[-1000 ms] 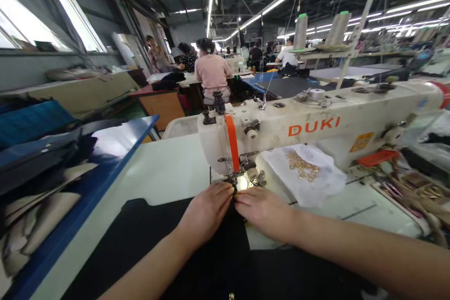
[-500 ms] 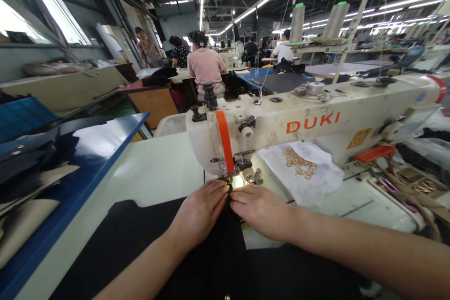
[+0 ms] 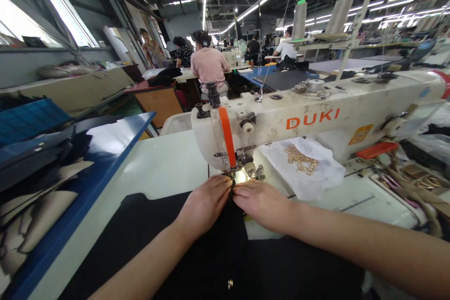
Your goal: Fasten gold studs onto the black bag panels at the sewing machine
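Black fabric [image 3: 151,229] spreads over the pale table of a white sewing machine [image 3: 267,119] with an orange stripe. My left hand [image 3: 206,204] is closed on the fabric's edge just left of the presser foot [image 3: 231,174]. Opposite it, my right hand [image 3: 262,204] pinches the same edge from the right. The fingertips of both hands almost meet in front of the lit needle area. They hide the bit of fabric between them. A small gold-coloured metal piece [image 3: 230,284] shows on the black fabric near the bottom of the view.
Gold-coloured metal rings [image 3: 300,159] lie on white sheeting [image 3: 326,180] under the machine arm. A blue table [image 3: 116,150] with stacked dark and beige pieces is on the left. Thread cones [image 3: 299,21] stand behind. An orange tray [image 3: 377,151] sits at right; co-workers sit farther back.
The view has shifted slightly, so more of the small gold-coloured piece shows at the bottom. Both hands keep their grip on the fabric beside the presser foot.
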`<state>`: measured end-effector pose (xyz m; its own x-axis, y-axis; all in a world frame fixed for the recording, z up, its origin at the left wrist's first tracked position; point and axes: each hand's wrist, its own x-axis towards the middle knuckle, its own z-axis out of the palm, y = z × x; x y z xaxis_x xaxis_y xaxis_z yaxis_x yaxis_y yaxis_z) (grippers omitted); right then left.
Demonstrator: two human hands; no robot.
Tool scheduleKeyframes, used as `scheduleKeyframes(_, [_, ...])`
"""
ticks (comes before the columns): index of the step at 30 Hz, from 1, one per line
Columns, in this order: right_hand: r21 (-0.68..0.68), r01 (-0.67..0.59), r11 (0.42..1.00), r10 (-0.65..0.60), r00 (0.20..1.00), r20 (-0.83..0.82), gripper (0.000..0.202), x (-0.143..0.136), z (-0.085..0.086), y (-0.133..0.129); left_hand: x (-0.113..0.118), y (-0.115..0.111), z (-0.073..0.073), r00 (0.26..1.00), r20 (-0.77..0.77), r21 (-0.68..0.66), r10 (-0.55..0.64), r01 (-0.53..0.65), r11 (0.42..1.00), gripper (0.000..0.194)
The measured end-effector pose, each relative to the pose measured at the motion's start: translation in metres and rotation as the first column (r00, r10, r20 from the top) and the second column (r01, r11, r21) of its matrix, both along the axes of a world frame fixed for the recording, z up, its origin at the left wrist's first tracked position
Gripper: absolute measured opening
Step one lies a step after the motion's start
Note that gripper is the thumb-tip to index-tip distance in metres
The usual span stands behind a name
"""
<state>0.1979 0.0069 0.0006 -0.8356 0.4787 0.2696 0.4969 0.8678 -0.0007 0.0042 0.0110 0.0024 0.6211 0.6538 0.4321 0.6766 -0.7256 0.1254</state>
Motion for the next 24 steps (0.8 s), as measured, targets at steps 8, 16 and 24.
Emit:
scheduleKeyframes(8, [0.029,-0.003,1.000,0.002,1.000,0.011,0.011,-0.0001,-0.0006,0.0009,-0.0012,0.0024,-0.0012,1.000,0.013,0.021,-0.015,0.015,1.000,0.023])
scheduleKeyframes(16, [0.032,-0.004,0.999,0.004,1.000,-0.003,0.013,-0.0011,-0.0018,0.0033,-0.0056,0.0059,-0.0050,0.999,0.004,0.059,-0.042,0.042,0.997,0.023])
scheduleKeyframes(24, [0.029,0.002,1.000,-0.002,1.000,-0.005,0.011,-0.0013,-0.0037,0.0031,-0.0059,0.0059,-0.0047,0.998,-0.014,0.091,-0.068,0.069,0.993,0.024])
